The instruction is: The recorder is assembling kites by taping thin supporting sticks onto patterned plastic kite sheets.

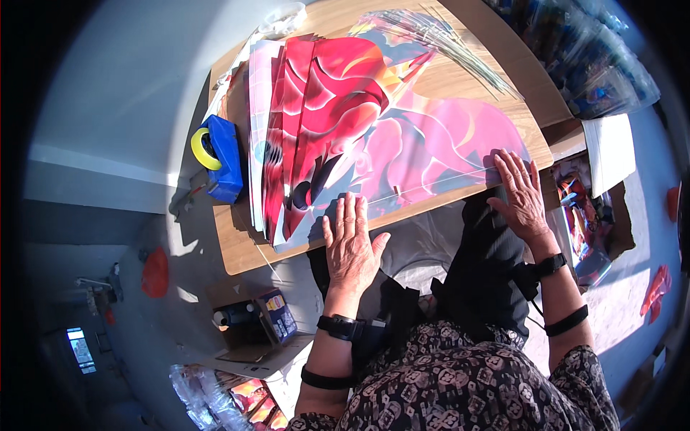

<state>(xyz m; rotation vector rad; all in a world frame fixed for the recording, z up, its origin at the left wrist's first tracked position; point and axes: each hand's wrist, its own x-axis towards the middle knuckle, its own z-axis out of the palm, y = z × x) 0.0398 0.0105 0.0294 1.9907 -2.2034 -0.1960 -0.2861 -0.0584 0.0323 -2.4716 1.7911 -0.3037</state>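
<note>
A thin printed sheet (460, 136) in pink and grey, with swirling shapes, lies spread on the wooden table (238, 251). A straight thin line, perhaps a rod, runs along its near edge; I cannot tell exactly what it is. My left hand (351, 248) rests flat on the sheet's near edge, fingers stretched out. At the sheet's right corner, my right hand (521, 197) lies with fingers extended and thumb apart. Neither hand holds anything. Bright red folded sheets (316, 86) overlap the pink one on the left, fanned into several layers.
A blue tape dispenser (228, 161) with yellow tape stands at the table's left edge. Thin sticks (460, 50) lie in a bundle at the far side, near a clear round container (282, 20). Open cartons (622, 215) flank the table, and plastic-wrapped goods (596, 65) fill the far right.
</note>
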